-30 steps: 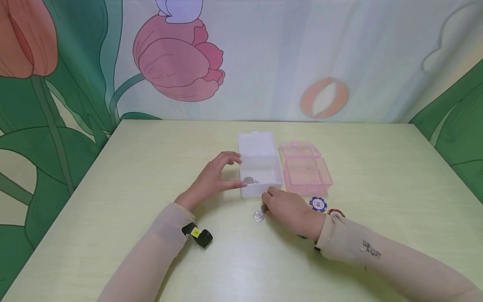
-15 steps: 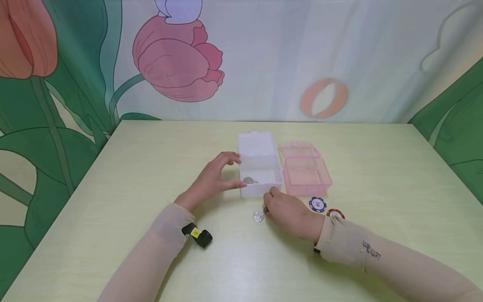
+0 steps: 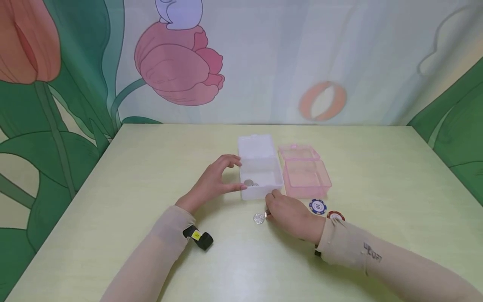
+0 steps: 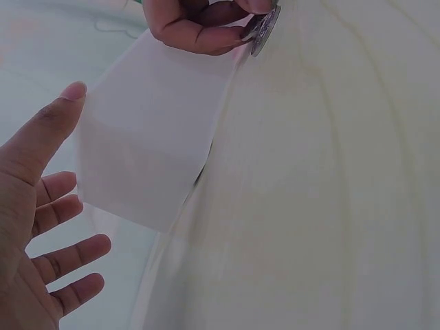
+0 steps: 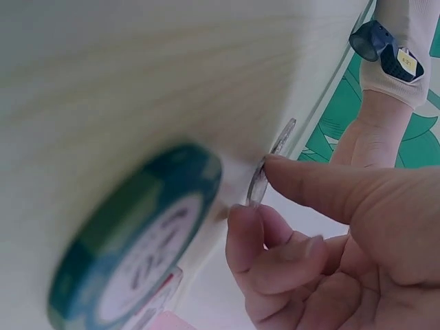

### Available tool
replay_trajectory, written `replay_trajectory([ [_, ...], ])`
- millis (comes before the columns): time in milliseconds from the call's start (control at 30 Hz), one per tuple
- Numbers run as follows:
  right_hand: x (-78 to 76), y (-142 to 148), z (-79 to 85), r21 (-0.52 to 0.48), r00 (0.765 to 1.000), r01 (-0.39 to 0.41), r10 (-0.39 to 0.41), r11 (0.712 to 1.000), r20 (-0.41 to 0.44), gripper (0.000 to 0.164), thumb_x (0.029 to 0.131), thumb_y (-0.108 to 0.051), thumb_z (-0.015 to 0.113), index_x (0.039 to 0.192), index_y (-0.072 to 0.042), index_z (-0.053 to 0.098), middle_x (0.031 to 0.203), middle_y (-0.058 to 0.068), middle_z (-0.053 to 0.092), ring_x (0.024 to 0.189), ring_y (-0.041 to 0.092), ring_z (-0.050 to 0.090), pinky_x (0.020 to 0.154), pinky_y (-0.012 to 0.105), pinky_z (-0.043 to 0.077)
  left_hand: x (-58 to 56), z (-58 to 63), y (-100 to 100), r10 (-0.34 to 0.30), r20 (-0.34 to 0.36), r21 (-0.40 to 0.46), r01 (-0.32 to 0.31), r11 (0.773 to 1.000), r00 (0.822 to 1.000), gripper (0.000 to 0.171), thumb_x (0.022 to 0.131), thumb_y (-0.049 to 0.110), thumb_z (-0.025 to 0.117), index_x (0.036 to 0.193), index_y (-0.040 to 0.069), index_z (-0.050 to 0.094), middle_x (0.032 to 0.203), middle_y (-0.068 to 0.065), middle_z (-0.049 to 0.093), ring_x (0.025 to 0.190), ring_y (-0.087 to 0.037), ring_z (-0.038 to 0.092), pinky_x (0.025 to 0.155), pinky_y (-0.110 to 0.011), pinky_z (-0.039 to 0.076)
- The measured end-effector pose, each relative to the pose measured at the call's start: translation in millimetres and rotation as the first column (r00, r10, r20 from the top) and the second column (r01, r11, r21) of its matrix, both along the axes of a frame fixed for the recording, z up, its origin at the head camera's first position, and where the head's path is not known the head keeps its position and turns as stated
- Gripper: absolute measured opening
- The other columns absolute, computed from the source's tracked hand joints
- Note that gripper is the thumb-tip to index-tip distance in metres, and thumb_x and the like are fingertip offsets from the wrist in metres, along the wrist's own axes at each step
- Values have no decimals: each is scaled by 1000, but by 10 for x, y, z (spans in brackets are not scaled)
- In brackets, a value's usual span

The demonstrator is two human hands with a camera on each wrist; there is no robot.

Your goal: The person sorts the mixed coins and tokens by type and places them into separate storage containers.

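Backdrop: one pale fabric curtain (image 3: 264, 63) printed with tulips and leaves, at the far side.

Table: one, pale yellow wood-grain top (image 3: 241, 264).

Box: one, translucent white plastic, rectangular (image 3: 260, 193), centre, lid laid back to the far side.

Box: one, translucent pink plastic, smaller (image 3: 307, 192), just right of the white one, lid likewise laid back.

Hands: two, beige-sleeved. Left hand (image 3: 211, 182): fingers parted, nothing grasped, thumb and fingertips at the white box's left side. Right hand (image 3: 288, 213): thumb and forefinger pinch one coin, near side of the white box.

Chips: one round, blue-and-white, marked 10 (image 3: 318, 206), right of the right hand; one round, red-and-white (image 3: 335, 215), by the right cuff; one round, green-rimmed (image 5: 137, 240), near the right wrist.

Coins: silver metal, round. At least two lie in the white box's near left corner (image 3: 248, 183); one lies flat on the table (image 3: 258, 218), just left of the right fingertips; one is the pinched coin (image 3: 267, 213).

Change: right hand and pinched coin have shifted slightly right, away from the flat coin; left hand unaltered. Judgement: the coin is being separated and secured, pick-up unfinished. Contact between pinched coin and table: cannot be told.
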State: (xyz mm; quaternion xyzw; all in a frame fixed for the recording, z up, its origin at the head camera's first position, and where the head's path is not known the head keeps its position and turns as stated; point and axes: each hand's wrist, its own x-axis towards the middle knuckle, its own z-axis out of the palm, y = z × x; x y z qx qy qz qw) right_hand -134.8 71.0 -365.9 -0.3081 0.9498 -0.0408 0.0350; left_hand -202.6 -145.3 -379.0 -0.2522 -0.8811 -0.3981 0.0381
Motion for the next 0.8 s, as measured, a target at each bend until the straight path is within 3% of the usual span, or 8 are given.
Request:
replay_trajectory([
  [467,-52,33,34,-82,989,91,-80,992,126,18,81,-21,66,78,-15,50,65,-5,53,55,10,45,50,23,38,6,-16,-4,14,3,-11,-14,1000,1000,54,68,32,77,111,14,50,132,0,46,111,-25,51,96,-43,43],
  [700,-129,106,102,-145,985,34,-8,989,175,16,80,-21,66,78,-16,51,59,-7,51,51,7,39,46,18,32,5,-7,-7,13,19,-20,-13,1000,1000,57,68,34,77,113,12,50,133,0,45,113,-25,51,97,-43,42],
  [800,-165,120,186,-198,967,50,1,979,253,15,81,-22,66,80,-17,52,61,-5,54,51,7,41,47,19,34,5,-8,-7,12,18,-21,-12,1000,1000,56,68,35,77,113,14,50,133,0,45,113,-25,50,97,-43,42],
])
